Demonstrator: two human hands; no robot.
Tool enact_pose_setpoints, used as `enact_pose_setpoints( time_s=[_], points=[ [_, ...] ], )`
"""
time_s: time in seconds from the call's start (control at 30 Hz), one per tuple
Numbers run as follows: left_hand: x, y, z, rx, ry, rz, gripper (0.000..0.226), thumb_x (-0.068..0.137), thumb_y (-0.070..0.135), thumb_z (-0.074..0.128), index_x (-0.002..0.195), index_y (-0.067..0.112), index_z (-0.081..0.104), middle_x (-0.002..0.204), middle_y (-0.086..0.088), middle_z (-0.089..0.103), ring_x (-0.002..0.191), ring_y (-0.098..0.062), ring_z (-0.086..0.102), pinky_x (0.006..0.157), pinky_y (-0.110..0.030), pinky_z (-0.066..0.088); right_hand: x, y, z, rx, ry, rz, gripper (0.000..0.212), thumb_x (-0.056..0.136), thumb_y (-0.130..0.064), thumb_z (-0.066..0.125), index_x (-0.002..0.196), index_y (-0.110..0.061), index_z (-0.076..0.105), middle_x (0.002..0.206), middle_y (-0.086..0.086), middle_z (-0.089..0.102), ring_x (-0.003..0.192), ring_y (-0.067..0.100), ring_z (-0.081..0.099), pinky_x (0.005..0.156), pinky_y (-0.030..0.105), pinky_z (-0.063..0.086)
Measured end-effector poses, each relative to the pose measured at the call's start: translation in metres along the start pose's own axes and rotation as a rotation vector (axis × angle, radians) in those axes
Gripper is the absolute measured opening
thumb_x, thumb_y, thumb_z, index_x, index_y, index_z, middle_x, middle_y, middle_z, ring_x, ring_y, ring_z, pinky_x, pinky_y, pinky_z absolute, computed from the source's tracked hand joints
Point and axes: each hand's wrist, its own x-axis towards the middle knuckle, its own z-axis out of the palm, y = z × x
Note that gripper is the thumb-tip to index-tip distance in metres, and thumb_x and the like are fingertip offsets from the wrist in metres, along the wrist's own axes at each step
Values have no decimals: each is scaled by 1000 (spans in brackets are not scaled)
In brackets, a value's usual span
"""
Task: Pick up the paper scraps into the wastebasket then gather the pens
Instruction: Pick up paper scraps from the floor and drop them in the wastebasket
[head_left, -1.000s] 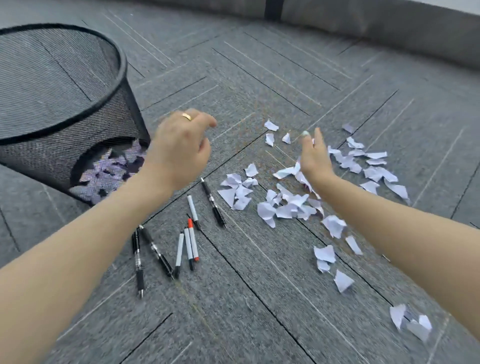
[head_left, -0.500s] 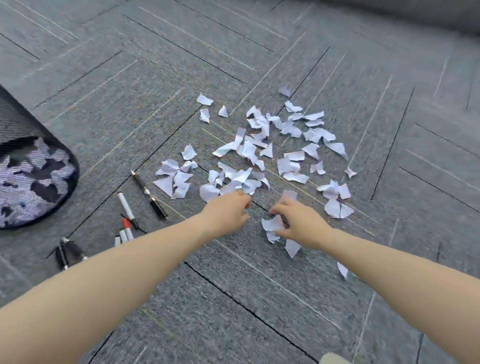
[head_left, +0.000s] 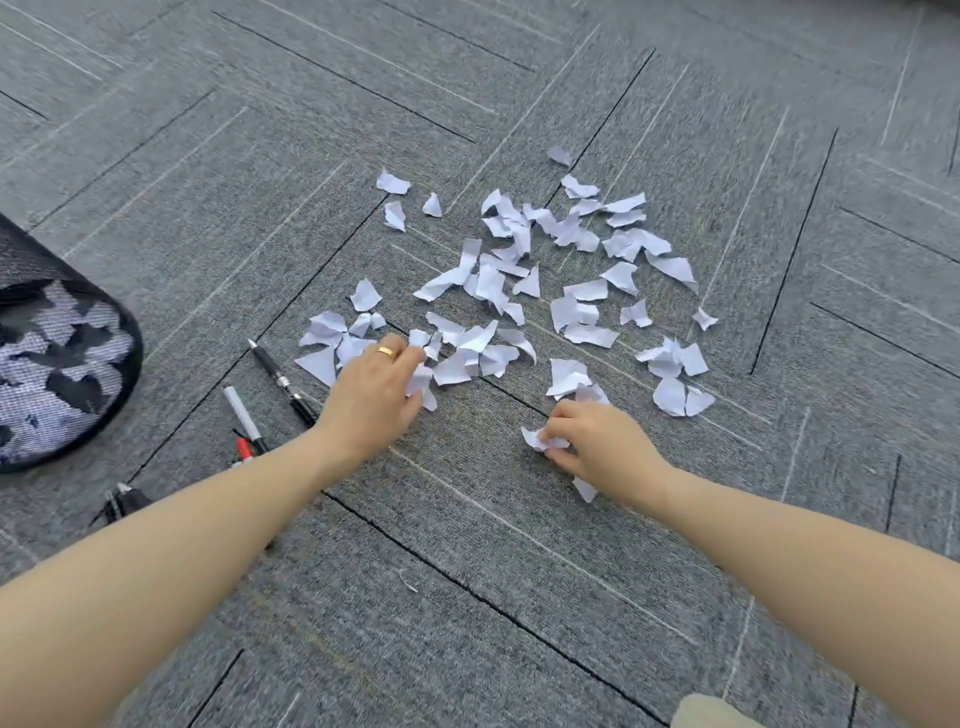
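The wastebasket (head_left: 62, 358), cut off at the left edge, held torn paper behind its mesh. Our left arm hid most of the pens (head_left: 275, 369); we saw only a few. More scraps (head_left: 519, 280) lay scattered on the carpet (head_left: 519, 571). Our left hand (head_left: 371, 400), palm down, pinched scraps at the pile's near edge. Our right hand (head_left: 597, 441) pinched a crumpled scrap (head_left: 540, 439) against the carpet.

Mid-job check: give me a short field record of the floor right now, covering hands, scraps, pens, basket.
left hand: grips scraps at the pile's near edge
right hand: pinches a scrap on the carpet
paper scraps: most lie scattered on the carpet
pens: ungathered, left of the pile, some hidden by the left arm
wastebasket: far left, already holds scraps
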Motion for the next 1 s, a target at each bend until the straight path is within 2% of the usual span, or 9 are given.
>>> enact_pose_setpoints(
  time_s=[0.1, 0.2, 0.27, 0.37, 0.5, 0.6, 0.7, 0.83, 1.0],
  points=[
    [-7, -9, 0, 31, -118, -44, 61, 80, 49, 62, 126, 12, 46, 122, -10, 50, 105, -29, 53, 85, -40, 47, 15, -6, -10, -55, -38, -25, 19, 88, -20, 50, 81, -14, 66, 82, -3, 64, 71, 15, 56, 74, 26, 45],
    [-6, 4, 2, 178, -185, -35, 62, 82, 57, 55, 120, 10, 47, 123, -9, 51, 111, -26, 50, 89, -36, 47, 41, -25, -22, 178, 48, 117, 15, 84, -21, 52, 78, -14, 65, 77, -3, 66, 70, 14, 61, 69, 31, 51],
    [0, 18, 1, 274, -219, -45, 55, 89, 49, 50, 120, 4, 48, 126, -12, 51, 113, -26, 51, 88, -35, 47, 65, -42, -29, 376, 103, 252, 11, 83, -21, 53, 76, -16, 58, 70, -7, 60, 66, 13, 55, 60, 28, 43],
    [11, 40, 1, 370, -295, -115, 38, 95, 18, 44, 124, -6, 47, 129, -20, 49, 115, -31, 52, 89, -37, 47, 96, -63, -35, 528, 76, 372, 14, 82, -22, 50, 71, -14, 54, 62, -5, 52, 62, 18, 45, 58, 28, 33],
    [10, 50, -3, 454, -405, -57, 37, 91, -6, 40, 128, -12, 45, 134, -31, 45, 121, -36, 51, 92, -37, 48, 116, -69, -32, 215, -125, 334, 24, 85, -23, 49, 86, -8, 69, 82, 10, 66, 81, 29, 59, 71, 32, 42],
    [11, 31, -12, 282, -340, -107, 23, 89, -5, 44, 100, 1, 62, 107, -17, 63, 100, -34, 62, 72, -38, 48, 119, -63, -26, 5, -118, 226, 23, 91, -21, 49, 105, -14, 66, 111, 10, 60, 105, 31, 55, 88, 38, 42],
    [24, 0, -30, -40, -207, -319, 16, 93, 5, 42, 82, 10, 53, 84, -13, 58, 83, -32, 61, 64, -35, 41, 121, -53, -22, -83, -107, 90, 26, 90, -18, 53, 115, -13, 59, 120, 7, 53, 109, 29, 51, 91, 39, 40],
    [25, -37, -37, -335, -150, -554, 20, 93, 15, 48, 111, 9, 54, 99, -14, 62, 82, -29, 57, 74, -36, 45, 127, -46, -21, -95, -112, 15, 29, 87, -14, 56, 116, -13, 51, 125, 8, 48, 106, 29, 51, 83, 37, 40],
    [-2, -46, -9, -139, -79, -627, 22, 86, 17, 57, 105, 9, 63, 119, -14, 52, 110, -33, 47, 88, -39, 41, 132, -45, -23, 15, -172, 74, 41, 85, -11, 58, 123, -15, 45, 121, 7, 55, 102, 28, 57, 85, 39, 47]
  ],
)
